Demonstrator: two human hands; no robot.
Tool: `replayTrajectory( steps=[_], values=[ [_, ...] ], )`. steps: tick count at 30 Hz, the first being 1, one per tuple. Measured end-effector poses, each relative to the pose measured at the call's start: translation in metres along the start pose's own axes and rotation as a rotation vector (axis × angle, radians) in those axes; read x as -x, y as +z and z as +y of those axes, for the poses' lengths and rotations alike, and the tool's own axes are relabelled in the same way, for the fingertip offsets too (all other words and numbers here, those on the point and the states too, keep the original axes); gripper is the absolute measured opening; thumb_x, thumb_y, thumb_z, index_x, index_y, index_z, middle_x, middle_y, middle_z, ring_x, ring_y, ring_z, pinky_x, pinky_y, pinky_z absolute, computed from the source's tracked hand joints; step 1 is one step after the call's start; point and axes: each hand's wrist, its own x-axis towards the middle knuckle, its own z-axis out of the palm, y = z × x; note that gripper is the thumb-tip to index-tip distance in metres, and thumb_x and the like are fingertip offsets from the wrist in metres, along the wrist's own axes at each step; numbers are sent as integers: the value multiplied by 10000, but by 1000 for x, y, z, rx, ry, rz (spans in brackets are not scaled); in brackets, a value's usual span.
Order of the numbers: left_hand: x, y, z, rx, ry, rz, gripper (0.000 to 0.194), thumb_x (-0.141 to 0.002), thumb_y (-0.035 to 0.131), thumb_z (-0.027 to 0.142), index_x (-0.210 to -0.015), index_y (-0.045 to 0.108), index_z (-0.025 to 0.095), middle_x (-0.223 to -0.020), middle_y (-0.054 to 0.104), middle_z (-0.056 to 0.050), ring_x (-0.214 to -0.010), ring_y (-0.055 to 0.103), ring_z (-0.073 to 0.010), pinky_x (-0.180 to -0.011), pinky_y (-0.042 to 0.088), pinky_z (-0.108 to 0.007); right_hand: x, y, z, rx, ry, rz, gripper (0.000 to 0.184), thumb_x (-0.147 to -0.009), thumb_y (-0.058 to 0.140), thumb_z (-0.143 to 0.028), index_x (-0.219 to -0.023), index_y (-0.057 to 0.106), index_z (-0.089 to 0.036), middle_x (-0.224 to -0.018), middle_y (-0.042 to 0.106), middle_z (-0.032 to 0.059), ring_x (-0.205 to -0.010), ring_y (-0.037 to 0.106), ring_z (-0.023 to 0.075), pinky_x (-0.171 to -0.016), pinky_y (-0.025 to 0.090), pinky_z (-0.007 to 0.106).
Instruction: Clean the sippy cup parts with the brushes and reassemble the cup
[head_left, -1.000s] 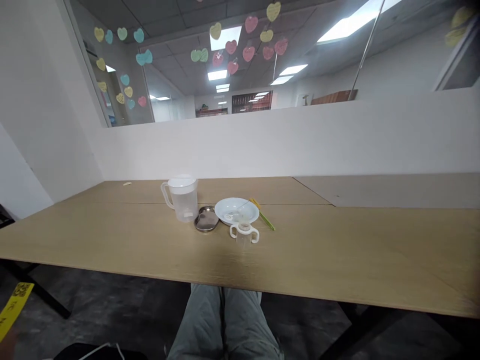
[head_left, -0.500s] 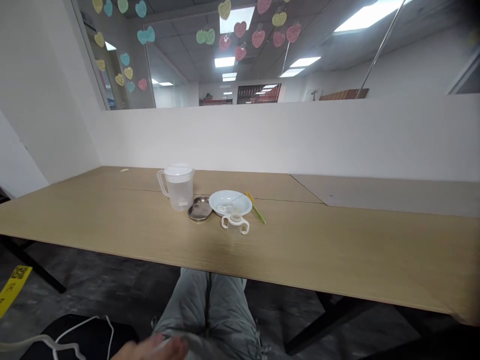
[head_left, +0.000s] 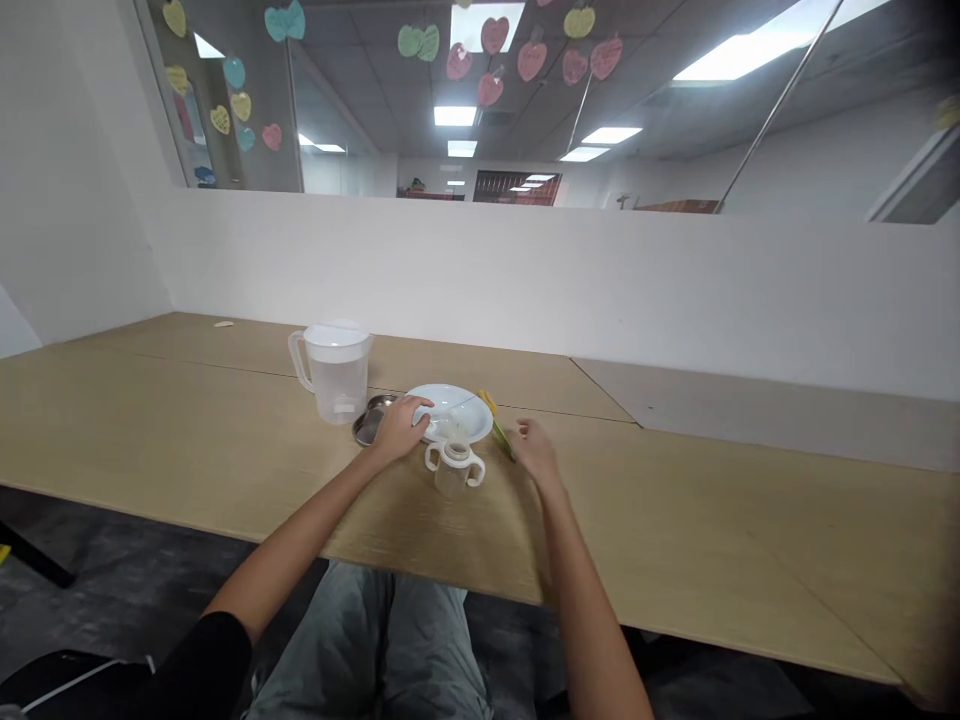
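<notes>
Moved out over the light wood tabletop (head_left: pixel 187 440) since the earlier view, your left hand (head_left: pixel 401 428) now lies palm down across the near-left rim of the round white plate (head_left: pixel 469 420). You can't tell from this view whether it grips the rim or only rests there. Your right hand (head_left: pixel 534 450) sits just right of the plate, open with its fingers loosely curved, holding nothing visible. Those fingers (head_left: pixel 521 432) are right beside the slim yellow-and-green utensil (head_left: pixel 499 432), though any contact is hard to make out. Its long axis runs from the yellow tip, off the plate's far-right rim, toward you and rightward to the green end. Left of the plate, your left hand partly hides the oval steel dish (head_left: pixel 366 428), and the clear plastic pitcher with a white lid (head_left: pixel 334 375) stands further left. Just in front of the plate is the clear two-handled cup with white handles (head_left: pixel 454 468). Small pale bits on the plate are too blurred to name.
</notes>
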Motion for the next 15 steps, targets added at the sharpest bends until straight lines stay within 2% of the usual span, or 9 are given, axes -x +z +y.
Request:
replayTrajectory(
  steps=[2,5,9,12,15],
  values=[
    [-19,14,-9,-14,-52,-39,268,-847,504,163,-1077,640,151,-1167,655,-78,-1127,566,-218,-1032,400,-358,-3,21,-6,77,13,-53,355,-848,562,-280,-1138,615,-81,-1046,659,154,-987,613,245,-814,452,311],
    [-38,30,-17,-14,-71,-81,275,-847,505,166,-1075,655,138,-1156,666,-88,-1115,582,-229,-1026,408,-361,-4,42,-12,181,51,-48,338,-851,508,-238,-1114,625,-61,-1093,627,209,-1043,581,296,-835,414,337],
    [-56,44,-18,1,-57,-137,274,-842,516,176,-1062,674,139,-1145,676,-90,-1111,592,-232,-1017,417,-356,-3,45,-9,258,36,13,351,-858,448,-180,-1151,605,-70,-1169,570,212,-1123,517,291,-890,383,330],
    [-65,42,-11,27,-41,-164,279,-848,505,178,-1061,679,137,-1139,680,-91,-1093,603,-218,-1000,429,-332,-3,42,-2,308,36,36,356,-855,457,-183,-1162,600,-74,-1170,561,208,-1133,505,285,-906,382,329],
    [-65,27,6,112,12,-231,286,-883,493,264,-1065,683,152,-1102,696,-56,-1009,631,-180,-927,464,-269,-5,45,5,322,66,6,327,-860,466,-191,-1123,622,-75,-1120,592,206,-1072,552,278,-844,411,323]
  ],
)
